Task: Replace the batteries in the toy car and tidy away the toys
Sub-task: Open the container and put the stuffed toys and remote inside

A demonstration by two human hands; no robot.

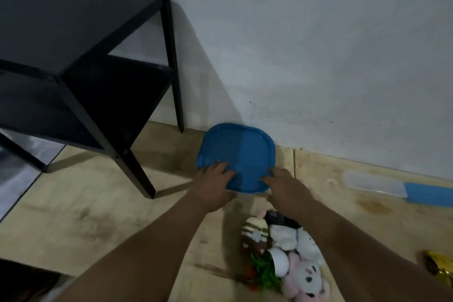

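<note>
A blue lid (241, 152) leans against the white wall, its lower edge near the floor. My left hand (215, 185) lies on its lower left corner, fingers spread over the face and thumb under the edge. My right hand (282, 185) holds the lower right corner, fingers curled over the rim. Below my forearms a heap of soft toys (286, 252) lies on the floor: a striped brown one, a white one, a pink bunny and something green. No toy car shows.
A black two-shelf table (81, 56) stands at the left against the wall. A clear plastic box with a blue part (397, 187) lies on the floor at the right. A gold shiny object (440, 266) sits at the right edge. The floor is pale tile.
</note>
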